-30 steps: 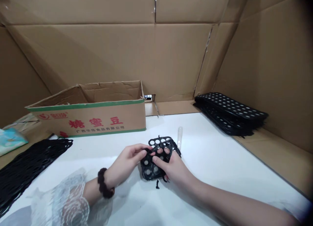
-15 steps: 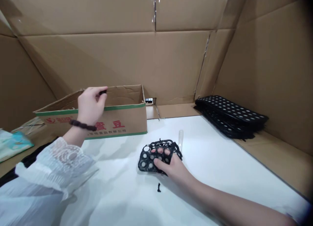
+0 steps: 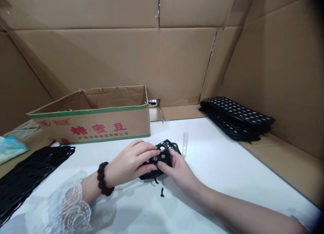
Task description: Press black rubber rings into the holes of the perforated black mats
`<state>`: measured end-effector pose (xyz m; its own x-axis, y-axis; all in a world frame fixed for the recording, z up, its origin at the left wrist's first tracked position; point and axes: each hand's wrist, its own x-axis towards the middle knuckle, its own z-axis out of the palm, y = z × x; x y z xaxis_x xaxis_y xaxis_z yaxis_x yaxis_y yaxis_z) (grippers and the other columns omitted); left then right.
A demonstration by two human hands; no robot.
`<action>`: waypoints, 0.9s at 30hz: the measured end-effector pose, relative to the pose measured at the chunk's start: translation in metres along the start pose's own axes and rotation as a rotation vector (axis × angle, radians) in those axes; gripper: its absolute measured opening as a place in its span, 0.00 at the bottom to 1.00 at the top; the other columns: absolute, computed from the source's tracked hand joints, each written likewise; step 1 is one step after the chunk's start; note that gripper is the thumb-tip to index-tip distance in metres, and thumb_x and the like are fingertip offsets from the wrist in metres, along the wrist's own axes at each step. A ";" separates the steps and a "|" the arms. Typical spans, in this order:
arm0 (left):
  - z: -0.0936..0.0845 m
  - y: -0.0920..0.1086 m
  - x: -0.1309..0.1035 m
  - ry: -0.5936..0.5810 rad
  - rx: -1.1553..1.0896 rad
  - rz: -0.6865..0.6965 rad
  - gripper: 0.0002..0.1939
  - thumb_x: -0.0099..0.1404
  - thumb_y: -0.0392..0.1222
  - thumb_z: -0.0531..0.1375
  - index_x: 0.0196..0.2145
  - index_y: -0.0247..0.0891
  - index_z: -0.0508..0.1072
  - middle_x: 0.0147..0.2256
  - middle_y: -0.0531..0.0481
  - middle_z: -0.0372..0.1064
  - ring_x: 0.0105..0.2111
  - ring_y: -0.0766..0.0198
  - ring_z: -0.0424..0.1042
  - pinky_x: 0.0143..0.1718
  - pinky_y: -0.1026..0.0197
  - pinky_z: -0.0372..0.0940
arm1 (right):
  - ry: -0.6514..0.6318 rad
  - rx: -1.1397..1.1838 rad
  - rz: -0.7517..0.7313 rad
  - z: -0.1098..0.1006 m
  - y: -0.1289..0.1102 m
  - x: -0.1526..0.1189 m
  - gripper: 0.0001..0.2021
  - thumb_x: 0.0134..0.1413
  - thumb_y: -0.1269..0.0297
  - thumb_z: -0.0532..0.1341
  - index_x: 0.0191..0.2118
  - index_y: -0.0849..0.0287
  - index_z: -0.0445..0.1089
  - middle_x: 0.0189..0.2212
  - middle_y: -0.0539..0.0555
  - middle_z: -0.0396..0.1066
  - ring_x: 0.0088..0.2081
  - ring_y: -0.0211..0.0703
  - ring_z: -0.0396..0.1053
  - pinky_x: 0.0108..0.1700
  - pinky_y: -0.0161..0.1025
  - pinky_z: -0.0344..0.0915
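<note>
In the middle of the white table is a black perforated sheet (image 3: pixel 164 157) with round holes, bent over. My right hand (image 3: pixel 181 164) grips its right side between thumb and fingers. From the left, my left hand (image 3: pixel 138 159) closes thumb and fingers on the same sheet. A looser edge with larger openings shows behind the fingers. Parts of the sheet are hidden beneath both hands. A small black scrap (image 3: pixel 162 192) lies on the table just in front, and a thin black strip hangs from the sheet's near edge.
An open cardboard box (image 3: pixel 96 126) stands at the back left. Black net-like sheets (image 3: pixel 32 173) lie at the left, near a pale blue packet (image 3: pixel 11 148). At the right is a stack of black dotted sheets (image 3: pixel 238 115). A clear tube-like piece (image 3: pixel 185 144) lies behind my right hand.
My left hand has come down from the box's rim to the perforated sheet; the small dark piece in its fingers no longer shows. The sheet is now folded more tightly. The view has shifted slightly.
</note>
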<state>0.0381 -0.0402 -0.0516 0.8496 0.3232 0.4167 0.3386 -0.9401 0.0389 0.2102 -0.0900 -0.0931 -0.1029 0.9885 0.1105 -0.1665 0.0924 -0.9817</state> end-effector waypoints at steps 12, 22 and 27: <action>0.013 0.010 -0.004 0.137 -0.008 -0.202 0.09 0.61 0.42 0.53 0.40 0.37 0.65 0.36 0.47 0.69 0.38 0.60 0.65 0.43 0.55 0.60 | -0.142 0.065 0.034 0.001 -0.006 -0.003 0.08 0.50 0.64 0.56 0.33 0.63 0.66 0.28 0.50 0.66 0.31 0.35 0.63 0.34 0.33 0.58; 0.016 0.019 -0.005 0.144 0.011 -0.201 0.10 0.63 0.37 0.50 0.41 0.36 0.66 0.34 0.46 0.70 0.35 0.61 0.66 0.41 0.55 0.61 | -0.045 0.092 0.115 0.003 -0.005 -0.003 0.14 0.44 0.58 0.61 0.26 0.59 0.55 0.15 0.41 0.53 0.18 0.28 0.51 0.23 0.30 0.49; 0.016 0.018 -0.005 0.137 -0.083 -0.235 0.10 0.62 0.38 0.51 0.41 0.37 0.66 0.34 0.47 0.70 0.36 0.60 0.66 0.40 0.56 0.61 | -0.052 0.045 0.068 0.002 -0.004 -0.003 0.11 0.46 0.59 0.59 0.26 0.61 0.58 0.17 0.43 0.55 0.20 0.29 0.53 0.24 0.30 0.50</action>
<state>0.0467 -0.0573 -0.0670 0.6873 0.5210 0.5061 0.4806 -0.8486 0.2209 0.2093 -0.0932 -0.0894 -0.1659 0.9847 0.0528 -0.2008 0.0187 -0.9794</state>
